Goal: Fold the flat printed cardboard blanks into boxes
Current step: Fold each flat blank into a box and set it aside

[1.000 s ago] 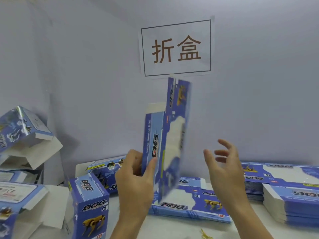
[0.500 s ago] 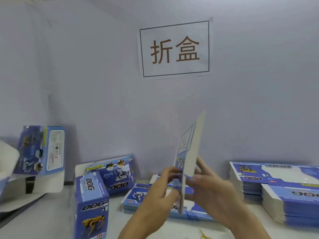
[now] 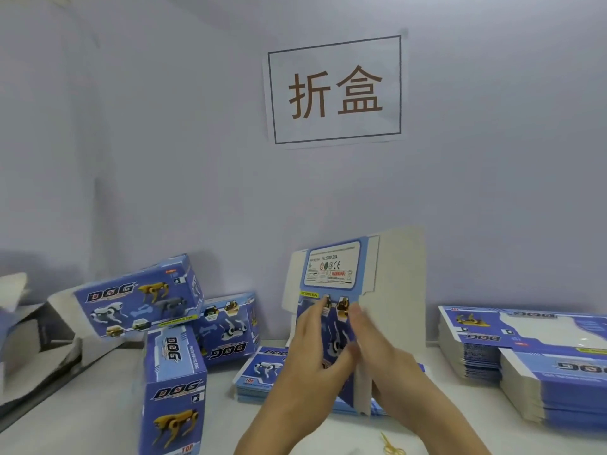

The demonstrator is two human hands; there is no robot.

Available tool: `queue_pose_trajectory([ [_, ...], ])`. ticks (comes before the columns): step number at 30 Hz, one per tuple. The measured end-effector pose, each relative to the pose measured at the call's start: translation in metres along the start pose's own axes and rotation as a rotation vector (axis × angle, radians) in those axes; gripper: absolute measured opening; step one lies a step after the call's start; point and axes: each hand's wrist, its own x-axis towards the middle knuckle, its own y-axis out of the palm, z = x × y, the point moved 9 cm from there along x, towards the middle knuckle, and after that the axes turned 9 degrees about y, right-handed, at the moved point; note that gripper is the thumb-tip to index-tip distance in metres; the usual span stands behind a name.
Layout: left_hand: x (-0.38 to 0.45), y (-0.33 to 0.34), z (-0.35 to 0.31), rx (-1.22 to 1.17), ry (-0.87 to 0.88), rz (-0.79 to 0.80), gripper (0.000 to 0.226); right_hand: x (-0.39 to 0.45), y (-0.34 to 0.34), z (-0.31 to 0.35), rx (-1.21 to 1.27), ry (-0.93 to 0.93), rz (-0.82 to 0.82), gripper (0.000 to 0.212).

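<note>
Blank (image 3: 341,284): your left hand (image 3: 315,353) and right hand (image 3: 377,353) grip it upright mid-counter (image 3: 108,399), fingers curled, ready to spread it open

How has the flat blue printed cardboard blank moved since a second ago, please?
Yes: the blue printed cardboard blank has dropped well below the white wall sign it nearly touched.

Blue printed blank (image 3: 335,277), white wall (image 3: 164,142)
</note>
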Motion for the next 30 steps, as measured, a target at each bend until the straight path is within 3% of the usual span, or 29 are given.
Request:
queue_pose_trajectory([
  [2, 0.001, -0.002, -0.001, 0.055, 0.017, -0.027, 0.055, -0.001, 0.001, 0.001, -0.018, 0.008, -0.019, 0.071],
  [8, -0.002, -0.014, -0.028, 0.357, 0.132, -0.155, 0.089, -0.013, 0.009, 0.018, -0.171, -0.103, -0.103, 0.029],
  [13, -0.007, -0.036, -0.045, 0.740, 0.141, -0.315, 0.098, -0.005, -0.003, 0.025, -0.326, -0.255, -0.192, 0.025],
  [14, -0.008, -0.040, -0.041, 0.746, 0.102, -0.346, 0.096, -0.008, 0.002, 0.029, -0.373, -0.288, -0.179, 0.024],
  [18, -0.012, -0.057, -0.019, 0.467, -0.075, -0.468, 0.074, -0.026, 0.035, 0.047, -0.550, -0.462, -0.018, 0.069],
  [20, -0.012, -0.064, -0.015, 0.387, -0.113, -0.506, 0.062, -0.030, 0.048, 0.049, -0.616, -0.514, 0.027, 0.075],
  [22, -0.012, -0.071, -0.018, 0.405, -0.090, -0.517, 0.061, -0.030, 0.049, 0.050, -0.647, -0.535, 0.025, 0.065],
  [26, -0.004, -0.084, -0.026, 0.312, -0.031, -0.382, 0.090, -0.023, 0.001, 0.057, -0.594, -0.540, -0.189, 0.068],
  [30, 0.000, -0.061, -0.024, 0.246, -0.006, 0.006, 0.110, -0.023, -0.035, 0.065, -0.621, -0.510, -0.295, 0.060],
])
